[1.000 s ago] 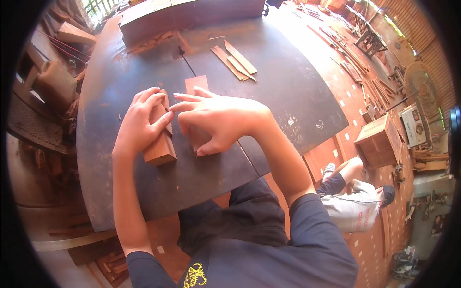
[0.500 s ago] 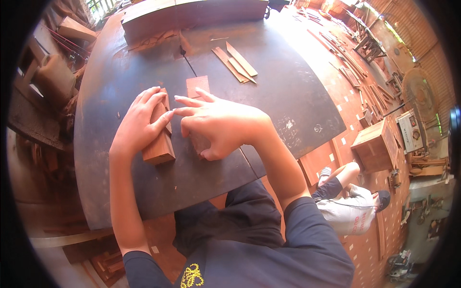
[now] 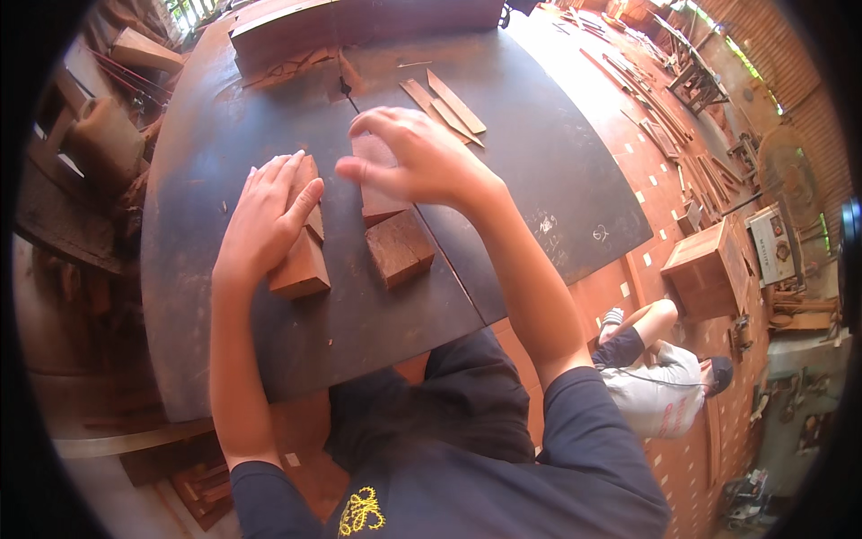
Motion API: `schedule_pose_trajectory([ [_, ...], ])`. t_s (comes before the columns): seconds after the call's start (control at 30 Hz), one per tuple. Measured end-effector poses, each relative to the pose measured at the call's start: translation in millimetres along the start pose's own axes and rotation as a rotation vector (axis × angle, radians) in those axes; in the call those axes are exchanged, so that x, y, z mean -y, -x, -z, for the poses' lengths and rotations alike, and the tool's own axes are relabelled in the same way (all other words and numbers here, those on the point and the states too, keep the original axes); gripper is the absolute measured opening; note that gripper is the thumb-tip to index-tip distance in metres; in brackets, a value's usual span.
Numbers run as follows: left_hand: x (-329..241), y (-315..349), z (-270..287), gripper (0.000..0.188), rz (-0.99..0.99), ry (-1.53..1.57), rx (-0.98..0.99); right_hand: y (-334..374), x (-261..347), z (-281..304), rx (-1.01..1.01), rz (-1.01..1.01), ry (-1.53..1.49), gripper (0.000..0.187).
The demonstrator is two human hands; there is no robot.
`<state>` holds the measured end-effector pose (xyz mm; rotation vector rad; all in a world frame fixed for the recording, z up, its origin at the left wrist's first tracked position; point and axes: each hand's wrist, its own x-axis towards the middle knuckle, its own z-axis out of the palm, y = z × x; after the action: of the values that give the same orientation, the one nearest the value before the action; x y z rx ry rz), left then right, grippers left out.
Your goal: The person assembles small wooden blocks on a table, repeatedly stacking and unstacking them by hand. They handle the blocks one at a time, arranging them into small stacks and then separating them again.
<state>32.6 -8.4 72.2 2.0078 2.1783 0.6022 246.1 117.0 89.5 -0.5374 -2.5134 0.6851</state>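
Two rows of reddish-brown wooden blocks lie on a dark flat tabletop point(image 3: 359, 346). My left hand point(image 3: 260, 211) rests flat over the left row, fingers stretched along it and thumb apart on its right side. The near block point(image 3: 301, 269) of that row shows below the palm, and part of a far block point(image 3: 308, 172) shows between thumb and fingers. My right hand point(image 3: 417, 157), slightly blurred, arches over the far block point(image 3: 381, 202) of the right row, thumb apart from the fingers. Nearer me sits another block point(image 3: 400, 250), untouched.
Thin wood strips point(image 3: 449, 108) lie beyond my right hand. A long wooden beam point(image 3: 287, 40) spans the table's far edge. On the floor to the right are a wooden box point(image 3: 705, 274), loose boards, a large fan point(image 3: 790, 175) and a seated person point(image 3: 655, 386).
My right hand has moved away from me, from the near block of the right row to the far one, uncovering the near block. My left hand stays on its row, shifted only slightly.
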Motion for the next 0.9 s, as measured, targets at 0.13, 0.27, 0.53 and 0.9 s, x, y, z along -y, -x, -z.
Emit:
schedule_pose_trajectory([
  [0.13,4.0,-2.0,2.3,0.063,-0.066,0.097,-0.003,-10.7,-31.3,-20.6,-0.053,-0.138,0.034,0.053],
  [0.27,7.4,-3.6,-0.4,0.059,-0.019,0.095,-0.027,-5.1,-24.2,-26.7,0.034,-0.219,-0.035,0.051],
  [0.53,5.4,-5.1,-0.4,0.047,-0.051,0.071,-0.049,-5.8,-21.5,-14.6,0.134,-0.209,-0.031,0.052],
  [0.9,8.6,-7.7,0.4,0.039,-0.014,0.09,-0.13,-5.8,-18.4,-18.4,0.179,-0.09,-0.193,0.046],
])
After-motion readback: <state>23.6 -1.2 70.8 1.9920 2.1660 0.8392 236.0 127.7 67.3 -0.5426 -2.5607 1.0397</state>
